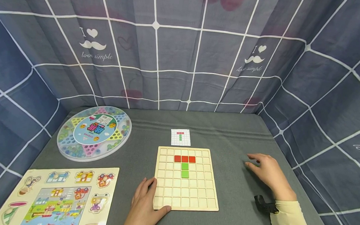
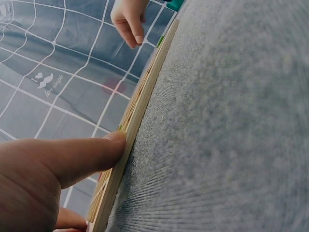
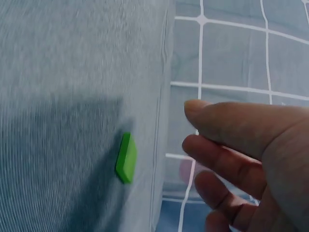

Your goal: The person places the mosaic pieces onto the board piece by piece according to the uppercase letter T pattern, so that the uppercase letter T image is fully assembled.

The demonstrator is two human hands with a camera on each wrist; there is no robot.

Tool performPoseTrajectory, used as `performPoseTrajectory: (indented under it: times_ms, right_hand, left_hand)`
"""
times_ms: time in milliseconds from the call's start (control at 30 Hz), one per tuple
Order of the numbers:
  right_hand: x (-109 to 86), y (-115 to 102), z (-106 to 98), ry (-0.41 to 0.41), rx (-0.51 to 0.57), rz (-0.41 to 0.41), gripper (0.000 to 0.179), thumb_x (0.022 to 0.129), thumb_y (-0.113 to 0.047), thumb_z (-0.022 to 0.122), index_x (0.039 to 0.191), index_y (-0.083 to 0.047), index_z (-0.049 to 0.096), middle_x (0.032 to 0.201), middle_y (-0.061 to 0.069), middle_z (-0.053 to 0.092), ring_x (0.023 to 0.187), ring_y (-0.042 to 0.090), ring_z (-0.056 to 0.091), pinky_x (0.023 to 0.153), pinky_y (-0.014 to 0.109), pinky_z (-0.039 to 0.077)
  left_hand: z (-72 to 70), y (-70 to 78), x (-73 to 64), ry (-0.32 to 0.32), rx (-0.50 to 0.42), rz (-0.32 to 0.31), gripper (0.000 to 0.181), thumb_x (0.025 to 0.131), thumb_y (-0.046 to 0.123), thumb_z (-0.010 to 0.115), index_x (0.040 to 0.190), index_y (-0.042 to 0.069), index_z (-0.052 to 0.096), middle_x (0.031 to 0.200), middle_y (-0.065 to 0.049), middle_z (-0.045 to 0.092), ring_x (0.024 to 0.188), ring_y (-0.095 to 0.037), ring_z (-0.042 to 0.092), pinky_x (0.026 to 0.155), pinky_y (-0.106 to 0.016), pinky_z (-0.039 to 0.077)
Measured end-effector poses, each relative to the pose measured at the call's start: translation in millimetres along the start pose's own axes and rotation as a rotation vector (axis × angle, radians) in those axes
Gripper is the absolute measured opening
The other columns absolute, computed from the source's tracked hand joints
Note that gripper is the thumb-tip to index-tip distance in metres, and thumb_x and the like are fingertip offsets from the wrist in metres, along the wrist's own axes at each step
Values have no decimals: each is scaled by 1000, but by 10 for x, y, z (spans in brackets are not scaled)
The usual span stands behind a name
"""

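Note:
The wooden grid board (image 1: 168, 183) lies flat on the cloth. Three red tiles (image 1: 184, 159) form a row in it, with two green tiles (image 1: 185, 170) below the middle one. My left hand (image 1: 145, 204) rests at the board's near left corner: the thumb (image 2: 104, 149) lies against the near edge and the fingers along the left edge. To the right of the board, my right hand (image 1: 268, 173) hovers over the cloth with nothing between thumb and fingers. A loose green tile (image 3: 127, 158) shows beside its fingertips in the right wrist view; from the head it is hidden.
Behind the board lies a small card (image 1: 180, 137) printted with a red and green T. A round marble game board (image 1: 124, 137) is at the back left, and a vehicle picture puzzle (image 1: 113, 186) at the front left. Grid-patterned curtains (image 1: 176, 52) enclose the table.

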State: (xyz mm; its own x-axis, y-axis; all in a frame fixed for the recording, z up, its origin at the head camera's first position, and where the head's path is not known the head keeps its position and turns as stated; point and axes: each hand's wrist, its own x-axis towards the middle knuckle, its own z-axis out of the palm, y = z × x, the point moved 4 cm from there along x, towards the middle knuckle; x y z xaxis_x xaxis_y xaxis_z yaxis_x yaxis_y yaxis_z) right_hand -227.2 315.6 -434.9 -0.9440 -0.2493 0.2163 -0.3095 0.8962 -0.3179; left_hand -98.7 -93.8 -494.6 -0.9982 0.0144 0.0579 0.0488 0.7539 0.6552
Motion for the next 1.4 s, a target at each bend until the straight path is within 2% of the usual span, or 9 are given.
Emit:
performPoseTrajectory:
  times_ms: [167, 300, 633, 1000, 1400]
  right_hand:
    - [-38, 113, -29, -42, -18, 74, 37, 86, -17, 77, 115, 4, 71, 111, 23, 68, 95, 44, 65, 80, 57, 50]
    - [-51, 167, -26, -80, -39, 95, 37, 85, -18, 77, 114, 5, 71, 109, 24, 68, 94, 45, 65, 78, 58, 50]
    - [-48, 186, 19, -106, -48, 104, 35, 81, -18, 80, 107, 4, 73, 102, 23, 70, 95, 47, 64, 81, 59, 48]
    - [-28, 201, 101, -129, -34, 105, 22, 80, -13, 80, 97, 0, 75, 91, 14, 72, 85, 39, 66, 75, 56, 50]
    - [-18, 186, 120, -119, -44, 87, 18, 79, -10, 80, 94, -1, 75, 87, 9, 71, 79, 33, 66, 71, 53, 51]
  left_hand:
    - [1, 0, 1, 7, 2, 6, 96, 68, 45, 88, 142, -4, 50, 145, -16, 43, 141, -43, 24, 103, -67, 27]
    - [3, -1, 1, 2, 6, 5, 97, 69, 46, 87, 142, -4, 49, 146, -16, 43, 141, -42, 23, 103, -67, 27]
    - [-7, 15, 2, -6, 9, 2, 97, 69, 47, 87, 142, -3, 49, 146, -15, 43, 141, -42, 23, 103, -67, 27]
    - [-4, 10, -2, -5, -2, -4, 97, 68, 45, 88, 142, -4, 49, 146, -16, 43, 141, -43, 22, 103, -68, 25]
    - [-2, 10, -4, -13, -1, -11, 97, 69, 47, 87, 143, -3, 49, 146, -15, 42, 142, -43, 22, 103, -69, 25]
